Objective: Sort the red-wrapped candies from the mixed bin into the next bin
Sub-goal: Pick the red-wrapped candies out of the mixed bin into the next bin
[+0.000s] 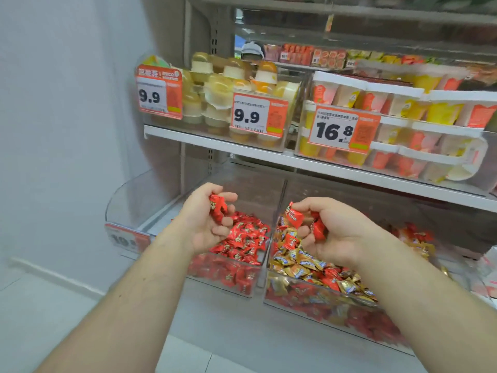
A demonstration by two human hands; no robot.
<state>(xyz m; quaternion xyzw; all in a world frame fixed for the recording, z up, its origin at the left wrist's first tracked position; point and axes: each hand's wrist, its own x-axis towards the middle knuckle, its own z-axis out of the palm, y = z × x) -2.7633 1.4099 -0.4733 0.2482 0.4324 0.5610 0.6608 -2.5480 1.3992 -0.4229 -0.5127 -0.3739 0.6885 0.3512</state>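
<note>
Gripping red candies: left hand (208, 220) 1, right hand (332, 232) 2.

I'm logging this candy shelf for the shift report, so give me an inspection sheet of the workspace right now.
Surface: lower shelf carrying clear bins side by side.
Job's things: mixed bin holds gold and red candies; red candy bin beside it holds only red ones.
Clutter: price tag on the shelf front, blurred.
Hands: left hand grips red candy over the red candy bin; right hand grips red candies over the mixed bin.
Cables: nothing seen.
Surroundings: upper shelf with jelly cups, price cards reading 9.9 and 16.8; pale wall at left.
</note>
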